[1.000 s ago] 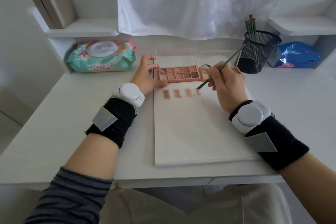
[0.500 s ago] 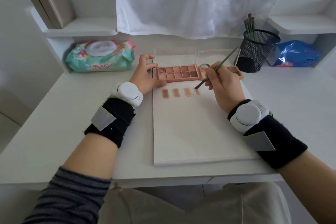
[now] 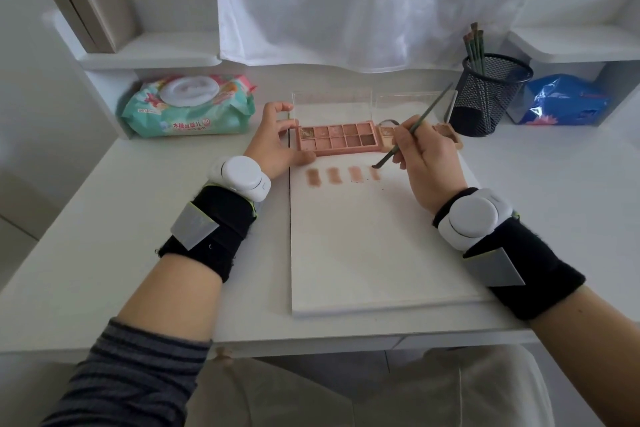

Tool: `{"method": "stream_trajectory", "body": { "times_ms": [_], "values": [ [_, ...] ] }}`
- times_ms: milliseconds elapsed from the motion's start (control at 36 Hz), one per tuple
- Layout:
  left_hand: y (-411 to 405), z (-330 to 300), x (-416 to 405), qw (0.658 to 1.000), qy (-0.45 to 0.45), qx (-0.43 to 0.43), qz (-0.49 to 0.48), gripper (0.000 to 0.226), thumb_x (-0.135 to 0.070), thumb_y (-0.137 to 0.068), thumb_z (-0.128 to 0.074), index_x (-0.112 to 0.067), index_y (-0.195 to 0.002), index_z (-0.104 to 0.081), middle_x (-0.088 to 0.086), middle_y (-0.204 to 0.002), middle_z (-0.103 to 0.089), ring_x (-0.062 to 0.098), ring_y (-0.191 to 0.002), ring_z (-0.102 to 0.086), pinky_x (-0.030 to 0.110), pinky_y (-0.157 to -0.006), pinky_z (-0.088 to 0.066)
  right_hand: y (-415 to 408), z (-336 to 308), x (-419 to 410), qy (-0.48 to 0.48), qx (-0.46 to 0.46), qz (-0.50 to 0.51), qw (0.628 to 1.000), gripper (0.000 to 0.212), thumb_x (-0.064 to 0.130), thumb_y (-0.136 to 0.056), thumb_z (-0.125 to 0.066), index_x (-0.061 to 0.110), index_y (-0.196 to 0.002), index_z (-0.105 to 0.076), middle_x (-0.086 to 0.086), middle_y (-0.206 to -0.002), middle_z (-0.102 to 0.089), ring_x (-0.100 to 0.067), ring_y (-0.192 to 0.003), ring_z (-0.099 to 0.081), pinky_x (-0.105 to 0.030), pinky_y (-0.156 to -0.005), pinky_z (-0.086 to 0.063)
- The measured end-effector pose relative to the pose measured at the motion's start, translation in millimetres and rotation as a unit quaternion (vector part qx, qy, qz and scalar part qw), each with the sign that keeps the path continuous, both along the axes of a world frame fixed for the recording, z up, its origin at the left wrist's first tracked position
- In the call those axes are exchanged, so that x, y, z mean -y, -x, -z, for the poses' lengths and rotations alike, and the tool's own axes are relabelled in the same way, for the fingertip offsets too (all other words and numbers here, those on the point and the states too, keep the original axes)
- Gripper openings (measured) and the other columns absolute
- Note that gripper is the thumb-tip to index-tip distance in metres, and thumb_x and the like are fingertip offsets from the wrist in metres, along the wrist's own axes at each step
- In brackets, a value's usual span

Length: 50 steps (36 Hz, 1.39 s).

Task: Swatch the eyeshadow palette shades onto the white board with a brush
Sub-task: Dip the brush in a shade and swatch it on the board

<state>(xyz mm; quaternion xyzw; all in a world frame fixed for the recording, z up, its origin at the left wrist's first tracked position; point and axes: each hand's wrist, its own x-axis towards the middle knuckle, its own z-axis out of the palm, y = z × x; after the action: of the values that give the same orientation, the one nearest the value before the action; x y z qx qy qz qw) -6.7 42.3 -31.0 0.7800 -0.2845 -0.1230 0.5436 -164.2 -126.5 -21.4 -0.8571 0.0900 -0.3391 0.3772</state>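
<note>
pink ten-pan eyeshadow palette [image 3: 337, 138] at far edge of flat white board [image 3: 374, 246] on worktop | four brownish swatches [image 3: 344, 175] done, fourth under thin green brush [image 3: 412, 130] tip | right hand [image 3: 427, 156] fingers pinch brush | left hand [image 3: 273, 144] fingers curled, steadying palette | most shades likely remain

Each wrist carries a rounded white device, left [image 3: 242, 177] and right [image 3: 473, 217], above a black fabric wristband bearing a grey reflective patch [image 3: 192, 226]. A grey-and-dark striped sleeve [image 3: 131, 378] covers the left forearm; beige trousers [image 3: 346, 395] show below.
</note>
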Motion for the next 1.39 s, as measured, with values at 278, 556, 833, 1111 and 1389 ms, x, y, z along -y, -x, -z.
{"method": "stream_trajectory", "body": {
  "times_ms": [278, 556, 833, 1111, 1389],
  "values": [
    [-0.1, -0.8, -0.9, 1.0, -0.008, -0.004, 0.004, 0.081, 0.003, -0.069, -0.077, -0.011, -0.132, -0.027, 0.016, -0.13, -0.048, 0.013, -0.116, -0.041, 0.01, -0.083, -0.033, 4.7, -1.3, -2.0, 0.009, 0.013, 0.01, 1.0, 0.021, 0.021, -0.095, -0.038, 0.017, -0.076, -0.046, 0.006, -0.059, -0.05, 0.003, -0.06, -0.047, -0.004, -0.068, -0.034],
    [0.0, -1.7, -0.6, 1.0, -0.013, -0.008, 0.003, 0.082, 0.001, -0.069, -0.077, -0.012, -0.132, -0.027, 0.005, -0.119, -0.047, 0.012, -0.116, -0.041, 0.012, -0.088, -0.028, 1.9, -2.7, -3.3, 0.008, -0.006, -0.005, 1.0, 0.023, 0.03, -0.092, -0.036, 0.032, -0.069, -0.039, 0.012, -0.058, -0.046, 0.0, -0.055, -0.046, -0.013, -0.057, -0.034],
    [-0.1, -0.9, 0.1, 1.0, -0.006, -0.01, 0.0, 0.081, 0.004, -0.069, -0.076, -0.011, -0.132, -0.027, 0.015, -0.128, -0.048, 0.014, -0.117, -0.04, -0.002, -0.071, -0.034, 0.1, 0.5, 0.2, -0.006, -0.009, 0.009, 1.0, 0.018, 0.018, -0.098, -0.041, 0.019, -0.082, -0.047, 0.01, -0.062, -0.05, -0.003, -0.057, -0.048, -0.021, -0.063, -0.039],
    [-0.3, -1.3, -1.2, 1.0, -0.005, -0.007, 0.004, 0.082, 0.004, -0.069, -0.077, -0.011, -0.133, -0.027, 0.016, -0.131, -0.048, 0.014, -0.118, -0.04, 0.001, -0.073, -0.034, 6.1, -3.7, -3.9, 0.01, -0.004, 0.024, 1.0, 0.022, 0.012, -0.098, -0.041, 0.012, -0.076, -0.046, 0.004, -0.059, -0.047, 0.008, -0.06, -0.043, -0.001, -0.068, -0.03],
    [-0.3, -2.3, -1.4, 1.0, -0.006, -0.006, 0.001, 0.082, 0.003, -0.069, -0.077, -0.01, -0.133, -0.027, 0.008, -0.121, -0.047, 0.013, -0.115, -0.041, -0.011, -0.068, -0.028, 2.1, -3.5, -1.3, 0.01, -0.022, 0.012, 1.0, 0.027, 0.02, -0.098, -0.039, 0.023, -0.071, -0.042, 0.008, -0.059, -0.047, -0.003, -0.056, -0.044, -0.016, -0.057, -0.033]
  ]
}}
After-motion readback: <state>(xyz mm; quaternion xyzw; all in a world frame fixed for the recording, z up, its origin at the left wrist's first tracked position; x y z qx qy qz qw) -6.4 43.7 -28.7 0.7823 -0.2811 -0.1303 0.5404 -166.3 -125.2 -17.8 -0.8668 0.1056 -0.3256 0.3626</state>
